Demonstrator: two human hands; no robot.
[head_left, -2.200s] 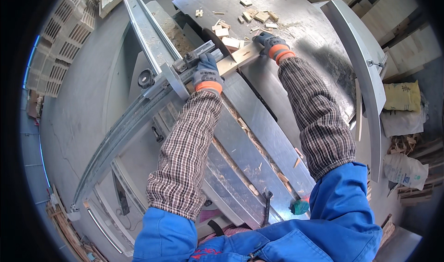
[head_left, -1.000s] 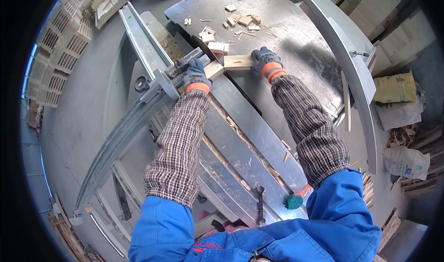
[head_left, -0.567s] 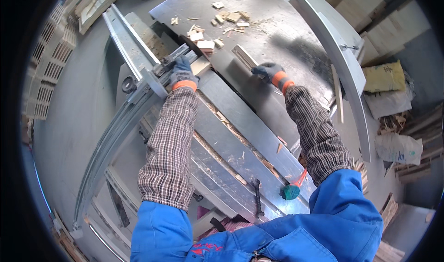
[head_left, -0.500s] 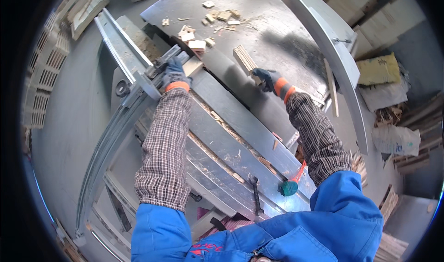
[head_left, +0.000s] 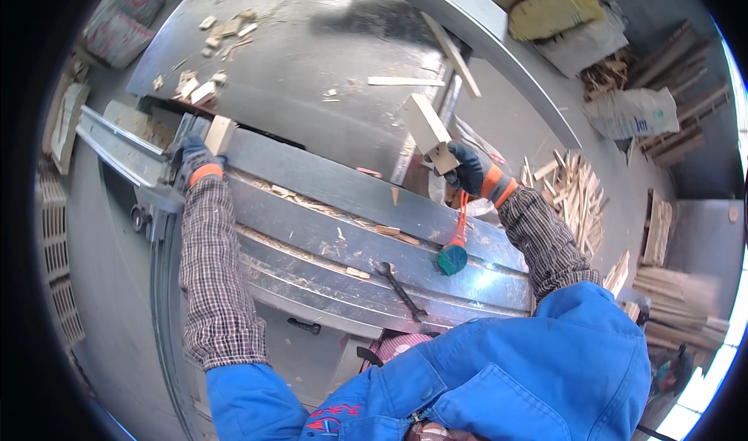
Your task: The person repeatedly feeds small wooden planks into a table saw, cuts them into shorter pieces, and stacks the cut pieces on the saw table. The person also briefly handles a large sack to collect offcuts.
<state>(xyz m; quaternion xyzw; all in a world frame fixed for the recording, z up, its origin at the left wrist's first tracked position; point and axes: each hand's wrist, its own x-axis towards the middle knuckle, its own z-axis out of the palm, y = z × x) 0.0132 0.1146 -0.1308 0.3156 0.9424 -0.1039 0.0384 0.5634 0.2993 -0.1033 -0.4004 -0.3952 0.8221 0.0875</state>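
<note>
Both hands wear dark gloves with orange cuffs. At the left end of the metal saw table [head_left: 312,160], my left hand [head_left: 201,159] is closed around a short pale wood block [head_left: 221,134], beside a metal stop on the sliding fence [head_left: 125,151]. Its fingertips are partly hidden. Over the table's right end, my right hand [head_left: 470,170] grips a pale wood piece [head_left: 425,121], raised and tilted; a smaller end face shows by the fingers, and I cannot tell whether it is a separate piece. Below that hand lies a green-headed tool with an orange handle [head_left: 452,259].
Small wood offcuts [head_left: 204,92] lie on the far left of the table. A wrench [head_left: 401,291] rests near the front edge. Sawdust and chips fill the table grooves. A long metal rail [head_left: 499,51] crosses behind. Cut sticks [head_left: 578,203] are heaped on the floor at right, near sacks [head_left: 633,114].
The view has swung to the right. My right hand has come from over the far table to its right end, still gripping wood. My left hand stays by the stop and block.
</note>
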